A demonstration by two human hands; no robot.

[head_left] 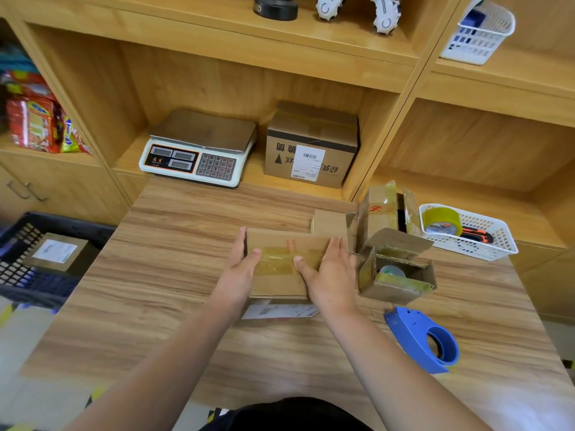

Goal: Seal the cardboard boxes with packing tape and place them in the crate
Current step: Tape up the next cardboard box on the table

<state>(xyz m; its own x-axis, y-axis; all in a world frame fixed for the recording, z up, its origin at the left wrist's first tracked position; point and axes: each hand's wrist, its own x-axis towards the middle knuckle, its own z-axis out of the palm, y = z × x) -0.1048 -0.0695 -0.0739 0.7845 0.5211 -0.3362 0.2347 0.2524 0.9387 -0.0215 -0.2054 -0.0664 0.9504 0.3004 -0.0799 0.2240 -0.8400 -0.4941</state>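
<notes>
An open box [396, 276] crowds the right; a blue tape dispenser [423, 340] lies nearby. On the table [174, 244], left hand [239, 270] and right hand [331, 276], fingers straight, flank the closed cardboard box [280, 284], thumbs pressing its yellowish tape [275, 262].

A wood-grain tabletop [174, 290] fills the middle, butted against light wooden shelving [236, 48] that spans 10 to 2 o'clock and is split into open cubbies. At 9 o'clock a matching cabinet [62, 188] carries metal handles [26, 191]. Pale floor [28, 353] shows at 8 o'clock. The light is soft and even.
</notes>
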